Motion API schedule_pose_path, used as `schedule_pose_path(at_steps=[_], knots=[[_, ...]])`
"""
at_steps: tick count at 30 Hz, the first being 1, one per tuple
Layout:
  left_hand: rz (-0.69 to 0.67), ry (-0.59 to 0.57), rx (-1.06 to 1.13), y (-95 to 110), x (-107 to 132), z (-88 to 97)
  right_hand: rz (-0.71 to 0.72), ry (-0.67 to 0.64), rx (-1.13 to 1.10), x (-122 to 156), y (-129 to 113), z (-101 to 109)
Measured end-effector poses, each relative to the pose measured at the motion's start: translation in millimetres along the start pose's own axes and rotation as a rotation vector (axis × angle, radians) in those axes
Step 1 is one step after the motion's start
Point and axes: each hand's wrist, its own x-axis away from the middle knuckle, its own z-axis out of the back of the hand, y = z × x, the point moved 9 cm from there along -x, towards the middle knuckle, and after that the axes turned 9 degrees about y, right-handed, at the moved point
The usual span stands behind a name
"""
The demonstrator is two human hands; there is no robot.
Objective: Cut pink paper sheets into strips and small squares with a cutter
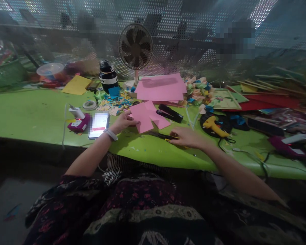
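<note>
My left hand [123,121] rests on the green table [35,115] and pinches the near left edge of some small pink paper pieces [148,115]. A band sits on that wrist. My right hand [187,136] lies over a pair of scissors with yellow and black handles [161,135], fingers curled onto the handles. A black stapler [170,113] lies just beyond the pink pieces. A larger pink sheet [161,87] lies farther back.
A phone [99,125] with a lit screen lies left of my left hand, beside a magenta box. A yellow glue gun [214,125], a small fan [135,47], a black bottle [108,76], tape, paper scraps, paper flowers and coloured sheets crowd the back and right.
</note>
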Motion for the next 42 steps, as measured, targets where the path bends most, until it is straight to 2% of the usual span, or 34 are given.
schedule_pose_path(at_steps=[4,7,10,14,22,30,33,35,37,38,39,40,42], knots=[[0.025,-0.002,-0.005,-2,2,1.5,-0.039,0.025,0.047,3,19,1],[0.041,-0.012,-0.016,-4,2,0.6,-0.089,0.119,0.008,0,37,10],[0.032,-0.022,-0.032,-5,1,-1.0,-0.108,0.201,-0.054,-3,44,16],[-0.001,-0.034,-0.047,-5,0,-2.5,-0.026,0.206,-0.083,-10,34,13],[-0.007,-0.033,-0.08,-5,0,-3.7,0.051,0.118,-0.058,-15,20,5],[0.105,-0.046,-0.068,-21,0,-9.8,0.052,0.02,-0.061,-22,13,-2],[0.079,-0.015,-0.285,-15,6,-11.2,0.081,0.036,-0.081,-27,15,-5],[0.006,0.051,-0.621,-2,12,-9.3,0.098,0.047,-0.084,-29,17,-8],[-0.107,0.155,-0.98,18,20,-6.7,0.11,0.058,-0.081,-30,18,-10],[-0.186,0.173,-1.097,27,24,-9.7,0.114,0.065,-0.078,-30,18,-10],[-0.279,0.157,-1.182,34,30,-15.4,0.119,0.071,-0.078,-30,18,-10],[-0.376,0.094,-1.232,37,35,-24.0,0.127,0.074,-0.079,-29,18,-10],[-0.54,-0.151,-1.265,29,51,-44.4,0.149,0.081,-0.09,-27,18,-9]])
